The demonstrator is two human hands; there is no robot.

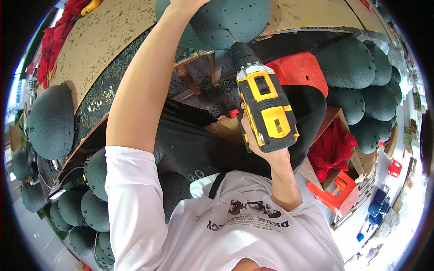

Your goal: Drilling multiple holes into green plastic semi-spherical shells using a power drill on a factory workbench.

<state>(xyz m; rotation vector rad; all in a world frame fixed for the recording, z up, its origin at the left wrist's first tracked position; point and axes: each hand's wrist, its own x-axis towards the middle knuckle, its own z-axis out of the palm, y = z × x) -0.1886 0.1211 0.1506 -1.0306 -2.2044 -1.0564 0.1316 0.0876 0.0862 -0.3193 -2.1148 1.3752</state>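
Observation:
A dark green foam dome (226,22) dotted with small holes lies on the bench at the top of the view. My left hand (189,3) reaches up onto it; the upper edge cuts off its fingers. In my right hand (253,137) is a yellow and black cordless drill (266,106), gripped by its handle, which the drill's body mostly hides. The thin bit points up and away, its tip at the lower part of the dome's surface. Whether the tip has gone in I cannot tell.
Cardboard (104,38) covers the curved bench. Another pierced dome (52,122) stands at the left, with several stacked domes (348,63) at the right. A red stool (300,72) is beside my knee. Red cloth (332,151) fills a box above an orange-red stool (337,194).

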